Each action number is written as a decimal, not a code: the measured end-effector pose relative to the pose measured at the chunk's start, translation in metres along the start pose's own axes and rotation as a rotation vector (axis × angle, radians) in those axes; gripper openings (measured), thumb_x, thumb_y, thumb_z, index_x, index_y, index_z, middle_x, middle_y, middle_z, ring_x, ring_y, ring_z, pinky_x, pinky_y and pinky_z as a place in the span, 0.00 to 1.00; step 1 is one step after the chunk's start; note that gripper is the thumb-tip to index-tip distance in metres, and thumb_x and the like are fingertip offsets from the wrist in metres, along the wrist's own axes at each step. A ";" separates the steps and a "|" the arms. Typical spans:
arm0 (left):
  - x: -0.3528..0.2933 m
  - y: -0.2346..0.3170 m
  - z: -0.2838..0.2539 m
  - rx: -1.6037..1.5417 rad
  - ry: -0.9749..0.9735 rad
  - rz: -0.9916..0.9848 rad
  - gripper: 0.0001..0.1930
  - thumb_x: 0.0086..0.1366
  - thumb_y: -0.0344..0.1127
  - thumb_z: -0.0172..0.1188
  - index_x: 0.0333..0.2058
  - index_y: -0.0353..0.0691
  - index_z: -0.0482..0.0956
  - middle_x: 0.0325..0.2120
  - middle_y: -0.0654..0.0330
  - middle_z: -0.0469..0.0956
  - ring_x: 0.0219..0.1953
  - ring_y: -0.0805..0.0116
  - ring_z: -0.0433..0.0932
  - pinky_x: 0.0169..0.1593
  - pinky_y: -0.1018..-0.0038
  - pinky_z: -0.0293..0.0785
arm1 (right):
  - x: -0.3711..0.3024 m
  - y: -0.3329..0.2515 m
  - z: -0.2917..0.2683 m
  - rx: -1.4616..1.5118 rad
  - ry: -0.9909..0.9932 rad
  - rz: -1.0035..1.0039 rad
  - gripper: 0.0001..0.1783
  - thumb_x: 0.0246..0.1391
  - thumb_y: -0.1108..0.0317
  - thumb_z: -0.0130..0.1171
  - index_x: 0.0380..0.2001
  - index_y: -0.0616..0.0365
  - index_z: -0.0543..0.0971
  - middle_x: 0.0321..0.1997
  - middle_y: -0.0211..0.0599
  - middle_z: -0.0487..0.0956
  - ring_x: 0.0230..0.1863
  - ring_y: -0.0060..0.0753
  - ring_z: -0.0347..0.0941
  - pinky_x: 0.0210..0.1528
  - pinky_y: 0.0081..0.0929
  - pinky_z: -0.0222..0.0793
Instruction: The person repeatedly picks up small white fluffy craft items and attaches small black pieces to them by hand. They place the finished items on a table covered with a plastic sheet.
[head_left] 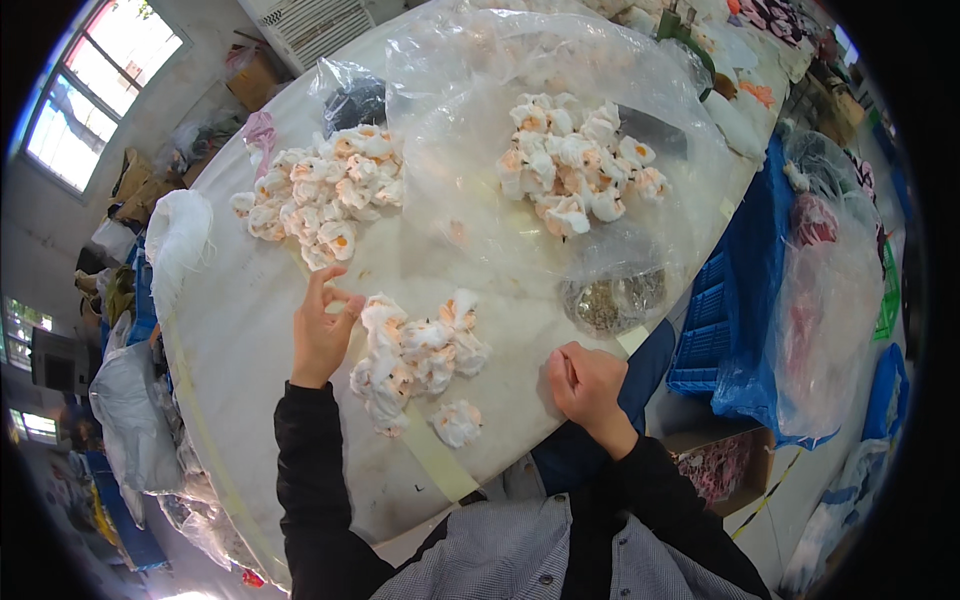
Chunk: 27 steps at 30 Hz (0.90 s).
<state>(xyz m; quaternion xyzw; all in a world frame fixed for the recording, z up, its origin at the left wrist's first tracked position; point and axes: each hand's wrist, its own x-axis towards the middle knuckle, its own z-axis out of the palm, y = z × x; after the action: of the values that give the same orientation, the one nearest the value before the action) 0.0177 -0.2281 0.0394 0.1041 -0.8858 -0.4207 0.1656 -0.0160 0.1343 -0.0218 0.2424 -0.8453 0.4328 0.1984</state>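
My left hand [320,335] is over the table between two heaps of flowers, thumb and forefinger apart with nothing visible between them. Beside its thumb lies the near heap of white and peach artificial flowers [425,350]; beyond the fingertips is a larger heap of the same flowers [335,190]. A single flower [458,424] lies apart, closer to me. My right hand [588,385] is curled into a fist near the table's right edge; whatever its fingers hold, if anything, is hidden. Just beyond it sits a clear bag of small greenish-gold pieces [600,303].
A big clear plastic sheet [450,210] covers the far table, with another flower heap [575,165] on it. Pale tape [440,455] runs along the tabletop [520,400]. To the right stand a blue crate [697,340] and a carton [730,465]; white sacks [135,410] hang at left.
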 end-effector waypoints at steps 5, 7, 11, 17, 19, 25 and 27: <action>0.006 0.012 -0.002 0.086 -0.287 -0.072 0.26 0.64 0.30 0.68 0.60 0.39 0.72 0.42 0.60 0.82 0.32 0.76 0.79 0.33 0.78 0.75 | 0.000 0.001 -0.002 0.022 -0.007 0.000 0.09 0.56 0.70 0.64 0.22 0.53 0.79 0.13 0.33 0.69 0.13 0.38 0.68 0.19 0.33 0.61; 0.009 0.012 -0.003 0.110 -0.364 -0.092 0.27 0.63 0.28 0.68 0.60 0.40 0.72 0.41 0.60 0.81 0.33 0.76 0.78 0.35 0.78 0.75 | 0.001 -0.001 -0.001 0.031 0.000 0.015 0.10 0.55 0.69 0.65 0.21 0.52 0.78 0.13 0.32 0.69 0.14 0.39 0.69 0.19 0.34 0.61; 0.015 -0.007 -0.004 0.097 -0.426 -0.073 0.26 0.62 0.27 0.68 0.59 0.40 0.72 0.37 0.63 0.80 0.35 0.77 0.78 0.37 0.78 0.76 | -0.001 0.000 0.001 0.011 0.008 -0.012 0.10 0.55 0.69 0.65 0.21 0.52 0.78 0.13 0.32 0.70 0.14 0.39 0.69 0.19 0.33 0.62; 0.017 0.066 -0.008 -0.303 -0.187 -0.265 0.17 0.70 0.28 0.62 0.54 0.40 0.72 0.43 0.64 0.78 0.29 0.83 0.76 0.22 0.87 0.65 | 0.000 0.006 -0.004 0.062 0.013 0.003 0.06 0.57 0.67 0.64 0.26 0.53 0.81 0.13 0.31 0.68 0.13 0.36 0.67 0.19 0.33 0.60; -0.008 0.123 0.006 -0.538 -0.110 -0.168 0.18 0.69 0.30 0.63 0.54 0.42 0.68 0.44 0.62 0.78 0.28 0.85 0.74 0.19 0.88 0.58 | -0.003 0.008 -0.007 0.091 0.020 0.009 0.07 0.62 0.65 0.63 0.33 0.55 0.83 0.11 0.28 0.64 0.12 0.29 0.63 0.19 0.31 0.57; -0.046 0.174 0.134 -0.971 -0.473 -0.441 0.16 0.74 0.29 0.60 0.55 0.41 0.67 0.44 0.59 0.77 0.26 0.86 0.68 0.20 0.86 0.55 | 0.009 -0.004 -0.057 0.966 -0.061 0.618 0.13 0.68 0.62 0.61 0.49 0.58 0.81 0.17 0.22 0.67 0.21 0.12 0.57 0.25 0.19 0.55; -0.047 0.167 0.165 -1.027 -0.551 -0.491 0.15 0.74 0.28 0.59 0.56 0.41 0.68 0.45 0.59 0.77 0.25 0.87 0.67 0.19 0.85 0.54 | 0.003 0.008 -0.068 0.826 -0.122 0.651 0.12 0.67 0.63 0.62 0.46 0.60 0.81 0.19 0.24 0.70 0.22 0.11 0.59 0.26 0.18 0.55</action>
<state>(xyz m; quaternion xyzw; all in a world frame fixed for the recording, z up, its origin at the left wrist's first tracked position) -0.0094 0.0086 0.0622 0.0995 -0.5315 -0.8292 -0.1414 -0.0144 0.1945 0.0119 0.0500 -0.6460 0.7540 -0.1080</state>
